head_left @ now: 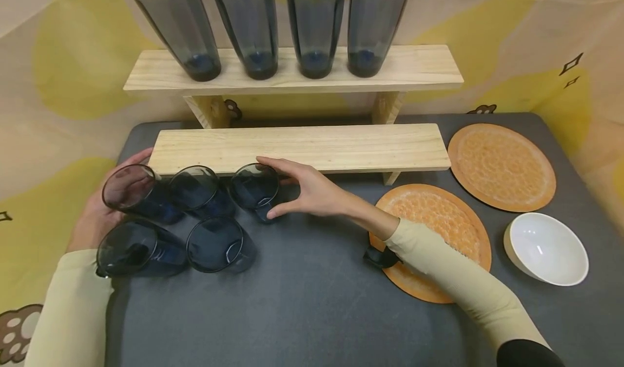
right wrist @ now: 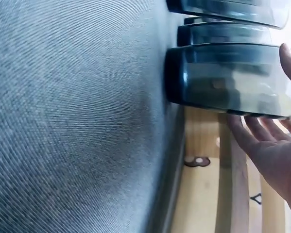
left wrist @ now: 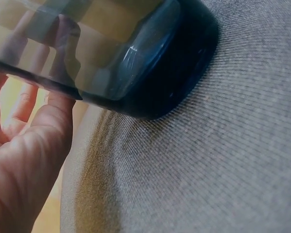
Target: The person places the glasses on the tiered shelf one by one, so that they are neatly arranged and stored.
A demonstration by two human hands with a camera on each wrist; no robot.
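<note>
Several dark blue-grey drinking glasses stand close together at the left of the grey table. My left hand (head_left: 99, 210) is beside the outer back glass (head_left: 129, 188), its fingers partly hidden behind the glasses. Through the clear wall of a glass (left wrist: 150, 63), the left wrist view shows the fingers extended. My right hand (head_left: 312, 188) reaches around the right-hand back glass (head_left: 254, 187), thumb in front and fingers behind, the palm apart from it. In the right wrist view, the fingertips lie close along this glass (right wrist: 228, 77); firm contact is unclear. Two more glasses (head_left: 216, 245) (head_left: 134, 250) stand in front.
A two-tier wooden shelf (head_left: 297, 145) stands at the back, its upper board (head_left: 414, 66) bearing several similar glasses (head_left: 314, 36). On the right lie two round cork-coloured mats (head_left: 502, 166) (head_left: 439, 215) and a white bowl (head_left: 546, 250). Patterned cloth (head_left: 78, 47) hangs behind.
</note>
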